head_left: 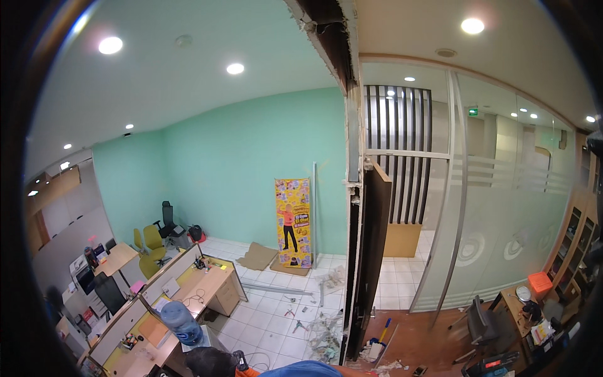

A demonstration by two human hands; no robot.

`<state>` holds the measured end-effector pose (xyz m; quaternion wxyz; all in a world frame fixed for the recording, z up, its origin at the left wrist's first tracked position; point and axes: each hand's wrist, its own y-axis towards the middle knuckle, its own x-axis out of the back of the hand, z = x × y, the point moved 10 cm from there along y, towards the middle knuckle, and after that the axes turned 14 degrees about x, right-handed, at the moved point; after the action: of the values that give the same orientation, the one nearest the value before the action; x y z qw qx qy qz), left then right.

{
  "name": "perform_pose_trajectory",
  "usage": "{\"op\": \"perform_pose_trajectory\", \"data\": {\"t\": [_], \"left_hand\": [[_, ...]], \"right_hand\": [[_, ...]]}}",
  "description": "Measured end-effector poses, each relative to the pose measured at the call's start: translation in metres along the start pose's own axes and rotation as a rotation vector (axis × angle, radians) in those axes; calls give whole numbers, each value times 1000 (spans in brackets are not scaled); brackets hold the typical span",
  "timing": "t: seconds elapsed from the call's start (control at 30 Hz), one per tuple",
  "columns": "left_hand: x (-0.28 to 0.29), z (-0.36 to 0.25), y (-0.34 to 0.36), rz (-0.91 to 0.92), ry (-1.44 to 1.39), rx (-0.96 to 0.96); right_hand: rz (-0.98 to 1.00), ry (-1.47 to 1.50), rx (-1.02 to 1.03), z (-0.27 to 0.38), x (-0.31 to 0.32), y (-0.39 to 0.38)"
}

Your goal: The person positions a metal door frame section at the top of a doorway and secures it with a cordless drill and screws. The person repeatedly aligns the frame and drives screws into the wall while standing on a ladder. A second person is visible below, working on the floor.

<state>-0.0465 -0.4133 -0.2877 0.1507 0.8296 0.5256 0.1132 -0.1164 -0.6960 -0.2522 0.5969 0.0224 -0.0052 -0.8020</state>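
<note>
Neither my left hand nor my right hand shows in the head view. At the lower edge is a dark rounded shape (212, 362), which looks like the top of a person's head, with a small black device (240, 360) beside it. Blue cloth (301, 369) with orange parts lies right of it, cut off by the edge. Just behind the dark shape stands a blue water bottle (179, 322), bottom up on a dispenser. A broken wall end (353, 151) rises in the middle, its edges ragged. Close to it stands a brown door-like panel (375, 232).
Rubble (326, 333) and hand tools (298, 325) lie on white tiles. Desks (195, 286) with low partitions fill the left. A yellow banner (293, 223) and a metal profile (315, 213) lean against the green wall. At right are a glass partition (502, 239), an office chair (480, 327) and a cluttered desk (518, 308).
</note>
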Motion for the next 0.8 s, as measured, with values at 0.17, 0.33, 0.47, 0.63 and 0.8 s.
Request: {"op": "perform_pose_trajectory", "data": {"t": [0.17,0.33,0.47,0.63,0.8], "left_hand": [[0,-4,-6,1,-22,17],[-3,-4,-9,14,-45,32],[-6,-3,-12,10,-58,37],[-9,1,-21,15,-66,50],[-13,0,-23,30,-68,57]], "right_hand": [[7,-26,6,1,-6,-1],[-3,-51,11,3,-8,-3],[-7,-73,8,4,-6,-5],[-6,-88,2,-1,-6,-9],[-30,-101,0,0,-4,-10]]}}
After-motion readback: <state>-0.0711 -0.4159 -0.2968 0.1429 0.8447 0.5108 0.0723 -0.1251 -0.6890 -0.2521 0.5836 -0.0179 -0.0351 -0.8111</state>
